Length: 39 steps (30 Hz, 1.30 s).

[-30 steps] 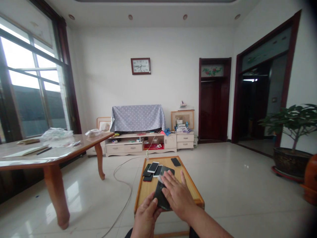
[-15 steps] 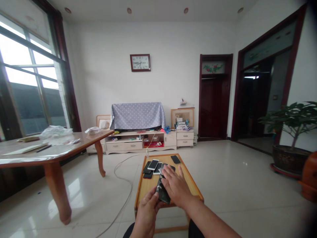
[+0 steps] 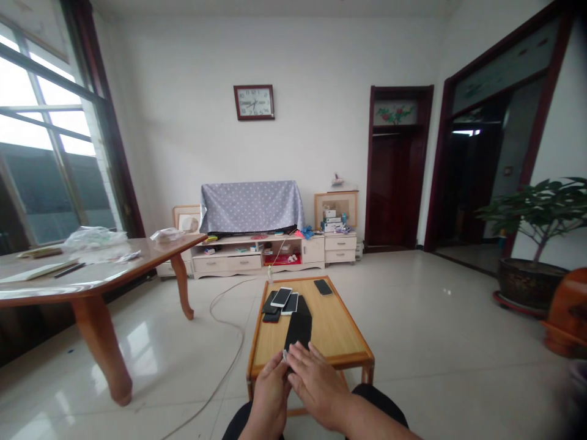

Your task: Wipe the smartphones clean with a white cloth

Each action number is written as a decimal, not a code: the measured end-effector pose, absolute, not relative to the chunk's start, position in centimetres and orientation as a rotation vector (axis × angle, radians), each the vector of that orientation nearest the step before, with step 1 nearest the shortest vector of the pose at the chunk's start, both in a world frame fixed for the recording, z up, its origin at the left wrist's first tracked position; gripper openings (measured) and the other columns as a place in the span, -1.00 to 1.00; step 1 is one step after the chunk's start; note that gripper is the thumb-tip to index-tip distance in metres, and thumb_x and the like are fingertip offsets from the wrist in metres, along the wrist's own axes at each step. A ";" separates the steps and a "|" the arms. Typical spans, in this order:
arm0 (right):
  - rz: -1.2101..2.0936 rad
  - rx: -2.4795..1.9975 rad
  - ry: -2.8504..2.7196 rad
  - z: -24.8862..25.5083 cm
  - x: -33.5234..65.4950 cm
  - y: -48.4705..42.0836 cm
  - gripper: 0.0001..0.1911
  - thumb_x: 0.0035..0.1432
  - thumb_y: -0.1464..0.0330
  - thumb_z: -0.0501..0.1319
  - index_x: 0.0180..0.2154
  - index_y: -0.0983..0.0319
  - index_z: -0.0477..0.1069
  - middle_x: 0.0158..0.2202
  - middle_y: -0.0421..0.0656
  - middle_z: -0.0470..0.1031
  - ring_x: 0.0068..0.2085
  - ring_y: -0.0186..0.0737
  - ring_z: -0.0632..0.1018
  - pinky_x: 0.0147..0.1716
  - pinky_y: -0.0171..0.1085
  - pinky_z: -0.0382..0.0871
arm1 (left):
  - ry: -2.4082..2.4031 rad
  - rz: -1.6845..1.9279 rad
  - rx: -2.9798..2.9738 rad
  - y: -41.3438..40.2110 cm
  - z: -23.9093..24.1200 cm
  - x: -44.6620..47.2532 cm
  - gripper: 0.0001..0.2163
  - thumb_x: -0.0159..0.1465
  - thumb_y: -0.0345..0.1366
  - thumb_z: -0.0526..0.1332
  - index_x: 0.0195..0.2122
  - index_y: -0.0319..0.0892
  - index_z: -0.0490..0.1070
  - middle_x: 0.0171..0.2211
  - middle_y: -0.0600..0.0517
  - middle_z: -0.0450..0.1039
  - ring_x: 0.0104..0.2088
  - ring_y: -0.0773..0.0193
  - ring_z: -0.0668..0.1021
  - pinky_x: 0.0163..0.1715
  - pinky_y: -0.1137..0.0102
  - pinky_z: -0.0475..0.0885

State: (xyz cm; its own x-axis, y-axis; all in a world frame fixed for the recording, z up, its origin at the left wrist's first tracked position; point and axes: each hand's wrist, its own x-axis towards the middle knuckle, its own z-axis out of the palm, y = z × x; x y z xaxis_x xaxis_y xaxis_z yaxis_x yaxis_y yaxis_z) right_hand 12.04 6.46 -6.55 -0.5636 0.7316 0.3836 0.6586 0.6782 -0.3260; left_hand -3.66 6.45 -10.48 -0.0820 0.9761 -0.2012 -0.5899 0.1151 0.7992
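Note:
A black phone (image 3: 299, 330) is held over the near part of the small wooden table (image 3: 334, 330). My left hand (image 3: 269, 394) grips its near end from the left, fingers curled round the edge. Over that same near end lies my right hand (image 3: 316, 385), fingers pressed together and flat, with a small pale thing that I cannot make out at the fingertips. Farther along the table sits a cluster of several phones (image 3: 279, 302), white and black ones overlapping. One more dark phone (image 3: 323, 287) rests alone near the far right corner.
A large wooden table (image 3: 92, 287) with papers and plastic bags stands at the left. A cable (image 3: 227, 324) trails over the tiled floor. A low TV cabinet (image 3: 257, 256) with a covered screen lines the far wall. A potted plant (image 3: 536, 244) stands at the right.
The view has shifted up and back, so more of my legs shows. My right hand has slid from the phone's far part back to its near end. My left hand keeps its grip.

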 end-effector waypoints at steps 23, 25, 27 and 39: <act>0.380 -1.302 -2.300 -13.0 12.9 14.4 -0.45 0.31 0.40 0.05 0.30 0.28 0.31 0.32 0.05 0.31 0.34 -0.02 0.31 0.32 -0.06 0.19 | 1.165 1.359 0.482 15.6 -14.5 -2.3 -0.72 0.21 -0.42 0.29 -0.03 -0.20 0.47 -0.25 -0.05 0.59 -0.32 0.29 0.63 -0.23 0.41 0.52; 0.401 -1.352 -2.264 -13.7 13.0 15.7 -0.45 0.30 0.43 0.03 0.29 0.27 0.32 0.32 0.05 0.32 0.34 -0.03 0.32 0.31 -0.06 0.22 | 1.193 1.329 0.501 17.3 -15.0 -1.7 -0.72 0.21 -0.44 0.28 -0.03 -0.22 0.46 -0.28 -0.05 0.59 -0.36 0.31 0.62 -0.27 0.43 0.51; 0.418 -1.398 -2.241 -14.5 13.1 16.9 -0.45 0.29 0.45 0.02 0.28 0.27 0.34 0.31 0.05 0.33 0.33 -0.03 0.33 0.29 -0.05 0.24 | 1.216 1.299 0.530 18.8 -15.5 -1.2 -0.74 0.21 -0.45 0.26 -0.05 -0.25 0.47 -0.30 -0.06 0.58 -0.38 0.33 0.61 -0.31 0.44 0.50; 0.358 -1.393 -2.208 -19.0 14.4 23.2 -0.54 0.35 0.44 -0.02 0.15 0.22 0.49 0.19 0.01 0.48 0.21 -0.06 0.49 0.21 -0.14 0.34 | 1.426 1.198 0.825 24.7 -18.2 -0.1 -0.79 0.12 -0.37 0.27 -0.21 -0.24 0.57 -0.37 -0.07 0.61 -0.34 0.16 0.62 -0.28 0.32 0.50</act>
